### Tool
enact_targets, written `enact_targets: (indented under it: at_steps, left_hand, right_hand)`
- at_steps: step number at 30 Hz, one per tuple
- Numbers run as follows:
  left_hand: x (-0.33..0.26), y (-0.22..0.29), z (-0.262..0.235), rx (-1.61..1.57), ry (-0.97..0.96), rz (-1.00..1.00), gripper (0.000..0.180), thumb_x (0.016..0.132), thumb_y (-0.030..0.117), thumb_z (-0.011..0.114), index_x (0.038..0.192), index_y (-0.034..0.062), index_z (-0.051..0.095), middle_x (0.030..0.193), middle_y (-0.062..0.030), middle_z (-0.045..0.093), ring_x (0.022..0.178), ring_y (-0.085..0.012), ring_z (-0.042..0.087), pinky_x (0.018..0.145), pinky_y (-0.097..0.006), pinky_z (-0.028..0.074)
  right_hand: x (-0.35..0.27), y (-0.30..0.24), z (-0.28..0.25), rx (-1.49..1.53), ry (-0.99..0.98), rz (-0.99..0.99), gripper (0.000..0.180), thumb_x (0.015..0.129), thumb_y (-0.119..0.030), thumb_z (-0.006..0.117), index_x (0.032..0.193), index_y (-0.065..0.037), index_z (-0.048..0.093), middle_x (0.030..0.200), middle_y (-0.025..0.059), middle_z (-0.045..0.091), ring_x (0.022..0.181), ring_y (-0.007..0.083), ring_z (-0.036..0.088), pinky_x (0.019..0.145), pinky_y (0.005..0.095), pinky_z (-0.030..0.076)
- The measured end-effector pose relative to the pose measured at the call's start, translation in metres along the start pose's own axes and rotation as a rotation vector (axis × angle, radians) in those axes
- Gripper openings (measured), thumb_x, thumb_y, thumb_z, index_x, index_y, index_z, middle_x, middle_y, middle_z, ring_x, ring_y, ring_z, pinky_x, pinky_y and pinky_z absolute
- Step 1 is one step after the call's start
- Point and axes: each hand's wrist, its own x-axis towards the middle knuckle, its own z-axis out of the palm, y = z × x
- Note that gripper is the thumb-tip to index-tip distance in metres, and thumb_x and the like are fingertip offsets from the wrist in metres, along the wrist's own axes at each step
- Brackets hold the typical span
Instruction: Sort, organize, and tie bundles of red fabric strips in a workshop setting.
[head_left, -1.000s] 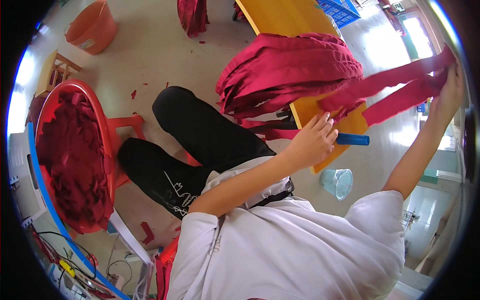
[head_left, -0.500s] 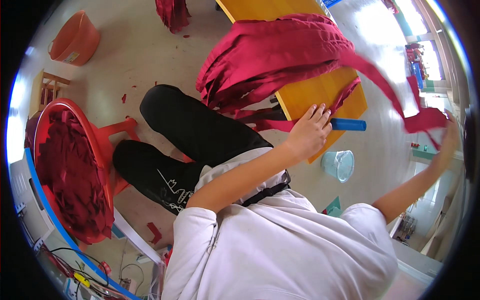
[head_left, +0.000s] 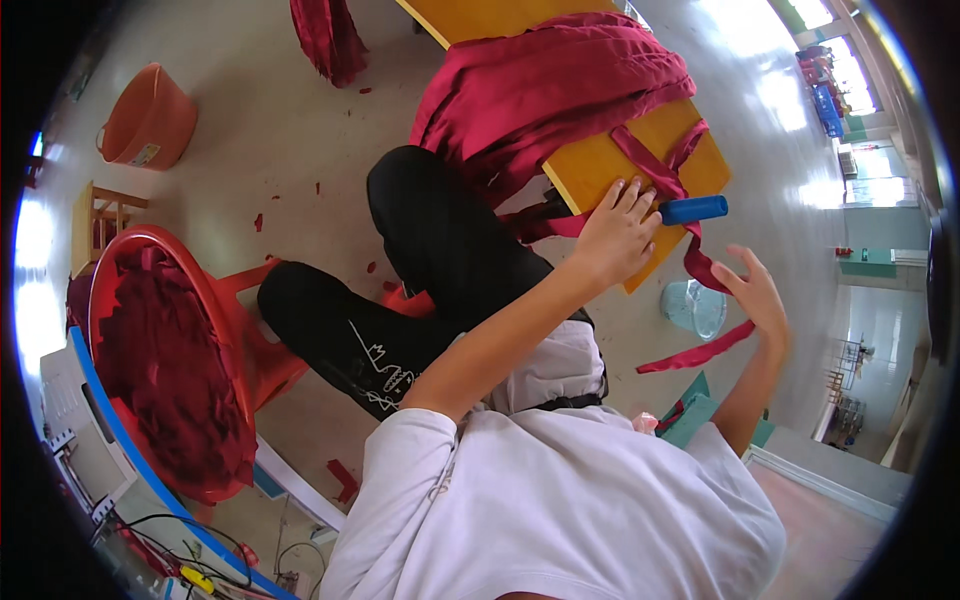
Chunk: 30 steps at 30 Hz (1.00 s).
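My left hand (head_left: pixel 622 235) lies with its fingers extended on the end of a yellow wooden board (head_left: pixel 590 175), against a blue tube (head_left: pixel 695 209) that sticks out past its edge. A narrow dark-red fabric strip (head_left: pixel 698 265) runs from the board past the tube to my right hand (head_left: pixel 757 295). My right hand is raised off the board's side with the strip in it, index finger and thumb apart; the loose tail (head_left: pixel 690 357) hangs from its lower side. A thick bundle of red fabric strips (head_left: pixel 560 95) drapes across the board.
A red plastic stool (head_left: pixel 240 365) bears a heap of red cloth pieces (head_left: pixel 165 360) at the left. An orange bucket (head_left: pixel 150 120) stands at the far left, a clear light-blue bucket (head_left: pixel 692 308) below the board. Red scraps (head_left: pixel 342 480) dot the floor. Cables (head_left: pixel 190 545) lie lower left.
My right hand has come in from the far right toward the board, bringing the strip with it. A strip has slipped from the bundle across the board. My left hand stays by the tube.
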Motion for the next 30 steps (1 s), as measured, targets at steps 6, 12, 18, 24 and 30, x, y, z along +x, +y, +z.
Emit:
enact_targets:
  at_steps: [6, 12, 18, 24, 30]
  left_hand:
    - [-0.004, 0.003, 0.000, -0.012, 0.002, -0.001, 0.043, 0.090, 0.032, 0.056, 0.125, 0.0071, 0.059, 0.139, -0.0150, 0.050, 0.135, -0.0339, 0.039, 0.116, -0.047, 0.023]
    - [-0.003, 0.007, 0.003, -0.002, 0.019, -0.024, 0.043, 0.088, 0.031, 0.057, 0.123, 0.0059, 0.060, 0.138, -0.0152, 0.051, 0.135, -0.0339, 0.039, 0.115, -0.048, 0.024]
    - [-0.004, 0.029, 0.020, -0.076, -0.079, 0.117, 0.046, 0.085, 0.035, 0.062, 0.119, 0.0043, 0.061, 0.145, -0.0167, 0.045, 0.140, -0.0326, 0.034, 0.118, -0.048, 0.019]
    - [0.000, 0.050, 0.025, -0.068, -0.253, 0.170, 0.044, 0.087, 0.035, 0.061, 0.120, 0.0052, 0.063, 0.147, -0.0166, 0.043, 0.143, -0.0316, 0.030, 0.119, -0.045, 0.019]
    - [-0.001, 0.050, 0.029, -0.085, -0.223, 0.168, 0.040, 0.089, 0.031, 0.059, 0.120, 0.0050, 0.062, 0.147, -0.0159, 0.043, 0.142, -0.0302, 0.031, 0.119, -0.044, 0.020]
  right_hand:
    - [0.037, -0.046, 0.045, 0.198, 0.285, -0.149, 0.057, 0.092, -0.037, 0.067, 0.134, -0.004, 0.051, 0.087, 0.0020, 0.061, 0.075, 0.0094, 0.055, 0.070, 0.0235, 0.045]
    - [0.064, -0.041, 0.038, 0.304, 0.328, -0.216, 0.036, 0.089, -0.035, 0.070, 0.107, -0.003, 0.069, 0.080, 0.0026, 0.061, 0.068, 0.0106, 0.053, 0.066, 0.0279, 0.046]
    - [0.052, 0.067, -0.118, -0.392, 0.965, -0.070, 0.064, 0.089, -0.061, 0.056, 0.113, -0.003, 0.064, 0.098, 0.0180, 0.069, 0.091, 0.0347, 0.067, 0.079, 0.0442, 0.050]
    - [-0.032, 0.124, -0.271, -1.067, 1.222, 0.323, 0.060, 0.092, -0.056, 0.054, 0.118, -0.003, 0.063, 0.105, 0.0174, 0.070, 0.100, 0.0358, 0.067, 0.083, 0.0463, 0.052]
    - [0.033, 0.022, -0.099, -0.106, 0.614, -0.114, 0.034, 0.089, -0.040, 0.067, 0.083, -0.006, 0.063, 0.062, -0.0025, 0.050, 0.055, 0.0068, 0.044, 0.049, 0.0251, 0.033]
